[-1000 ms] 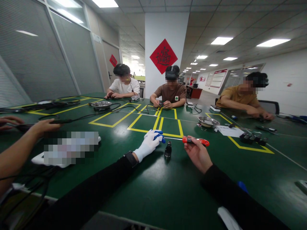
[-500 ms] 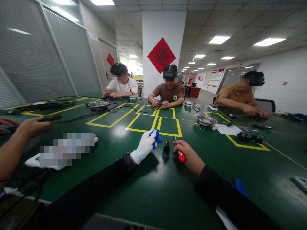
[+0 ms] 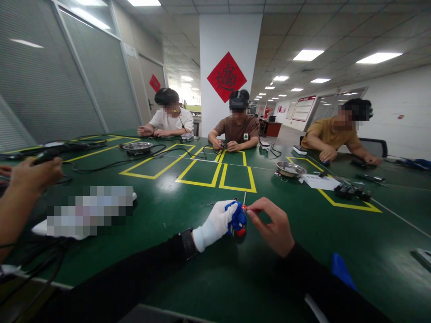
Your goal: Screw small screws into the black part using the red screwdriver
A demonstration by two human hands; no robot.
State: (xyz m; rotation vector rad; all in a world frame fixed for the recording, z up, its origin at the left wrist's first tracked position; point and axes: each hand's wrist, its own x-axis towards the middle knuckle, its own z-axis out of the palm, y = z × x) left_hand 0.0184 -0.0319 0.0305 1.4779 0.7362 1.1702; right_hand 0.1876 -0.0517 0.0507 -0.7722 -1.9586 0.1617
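Note:
My left hand (image 3: 215, 223) wears a white glove with blue coated fingers. Those fingers wrap round a screwdriver, whose red handle (image 3: 240, 232) shows below them and whose thin metal shaft (image 3: 245, 196) points away from me. My right hand (image 3: 272, 224) is bare, with thumb and forefinger pinched together at the front end of the handle. Whatever sits between these fingertips is too small to make out. The black cone-shaped part is mostly hidden behind my left hand. Small loose bits (image 3: 211, 205) lie just beyond the gloved hand.
A blue-and-white glove (image 3: 342, 271) lies at my right forearm. Metal bowls (image 3: 137, 147) (image 3: 291, 168), a paper sheet (image 3: 320, 181) and black parts (image 3: 353, 192) sit farther off on the green table (image 3: 188, 278). A co-worker's hand (image 3: 37, 177) reaches in at left; three people sit opposite.
My left hand has moved right and closed round the screwdriver, which my right hand held before. My right hand has shifted to a fingertip pinch near the handle's front.

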